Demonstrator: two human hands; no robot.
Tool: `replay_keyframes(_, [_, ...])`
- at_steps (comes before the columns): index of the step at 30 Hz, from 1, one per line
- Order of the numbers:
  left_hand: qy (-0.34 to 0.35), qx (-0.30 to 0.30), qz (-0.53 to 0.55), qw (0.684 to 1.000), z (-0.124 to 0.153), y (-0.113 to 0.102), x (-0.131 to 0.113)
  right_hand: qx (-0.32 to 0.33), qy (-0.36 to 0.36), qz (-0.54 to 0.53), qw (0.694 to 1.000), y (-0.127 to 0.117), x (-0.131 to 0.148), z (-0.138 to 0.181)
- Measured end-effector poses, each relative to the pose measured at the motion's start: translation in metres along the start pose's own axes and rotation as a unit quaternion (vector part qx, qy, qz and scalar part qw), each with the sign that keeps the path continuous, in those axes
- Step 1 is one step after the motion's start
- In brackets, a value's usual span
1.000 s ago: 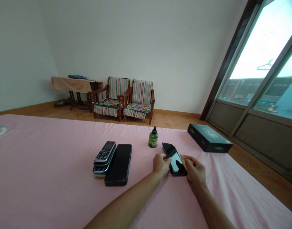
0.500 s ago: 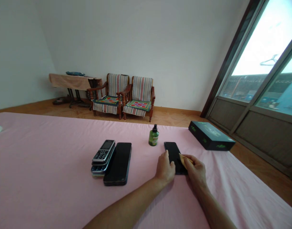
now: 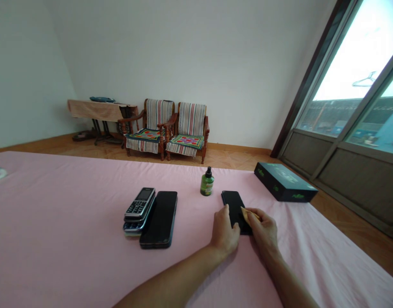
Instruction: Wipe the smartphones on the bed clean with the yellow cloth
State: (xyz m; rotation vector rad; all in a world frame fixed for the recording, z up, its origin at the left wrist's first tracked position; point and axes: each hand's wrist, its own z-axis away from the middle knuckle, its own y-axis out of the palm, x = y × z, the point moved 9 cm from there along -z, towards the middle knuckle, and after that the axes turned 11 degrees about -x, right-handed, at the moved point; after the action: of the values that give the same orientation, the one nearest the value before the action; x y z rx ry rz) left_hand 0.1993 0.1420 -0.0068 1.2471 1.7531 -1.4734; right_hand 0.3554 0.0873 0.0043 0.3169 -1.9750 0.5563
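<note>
A black smartphone (image 3: 233,202) lies flat on the pink sheet, its dark screen facing up. My left hand (image 3: 225,233) grips it at its left edge and near corner, the thumb by the lower end. Pinched in my right hand (image 3: 266,231) is a small yellow cloth (image 3: 245,214), which touches the right part of the screen. Beyond the phone, a green bottle with a black spray top (image 3: 207,183) stands upright.
Left of my hands lie a larger black smartphone (image 3: 160,218) and a stack of phones topped by a keypad phone (image 3: 141,204). A black box with green print (image 3: 284,182) sits at the right edge of the pink sheet (image 3: 71,222). Two wooden armchairs (image 3: 186,139) stand beyond.
My left hand has slid slightly down and to the right along the smartphone. My right hand keeps the cloth at nearly the same spot on the screen.
</note>
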Motion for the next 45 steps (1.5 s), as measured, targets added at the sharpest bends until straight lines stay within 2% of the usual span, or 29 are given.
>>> replay_keyframes(3, [0.003,-0.005,0.0,1.0,0.006,0.002,-0.002,0.028,0.015,-0.003,0.999,0.003,-0.002,0.001])
replay_keyframes(11, [0.011,-0.007,-0.003,1.0,0.012,0.003,-0.005,0.031,0.014,0.007,0.999,0.004,-0.003,0.0])
replay_keyframes(14, [0.042,0.009,-0.009,0.999,0.016,0.003,-0.012,0.018,-0.019,0.013,1.0,0.0,0.006,0.001])
replay_keyframes(17, [0.107,0.053,-0.015,0.993,0.031,-0.005,-0.025,0.0,-0.051,0.016,0.999,-0.006,0.017,0.002])
replay_keyframes(21, [0.185,0.106,-0.031,0.977,0.059,-0.042,-0.039,-0.013,-0.067,0.014,0.998,-0.011,0.026,0.005])
replay_keyframes(23, [0.264,0.115,-0.089,0.953,0.073,-0.067,-0.047,-0.013,-0.067,0.013,0.998,-0.011,0.027,0.006])
replay_keyframes(25, [0.315,0.107,-0.156,0.93,0.08,-0.094,-0.047,-0.011,-0.068,0.013,0.998,-0.01,0.028,0.007])
replay_keyframes(28, [0.348,0.068,-0.271,0.895,0.078,-0.13,-0.031,-0.007,-0.07,0.013,0.997,-0.008,0.029,0.009])
replay_keyframes(31, [0.333,0.016,-0.393,0.857,0.071,-0.155,-0.004,-0.001,-0.069,0.012,0.998,-0.007,0.029,0.01])
replay_keyframes(34, [0.312,0.004,-0.458,0.832,0.068,-0.165,0.017,0.008,-0.064,0.012,0.998,-0.006,0.028,0.012])
replay_keyframes(36, [0.307,0.008,-0.47,0.828,0.067,-0.165,0.023,0.012,-0.06,0.013,0.998,-0.005,0.027,0.012])
replay_keyframes(45, [0.299,-0.003,-0.435,0.849,0.061,-0.168,0.022,0.024,-0.042,0.014,0.999,-0.001,0.016,0.012])
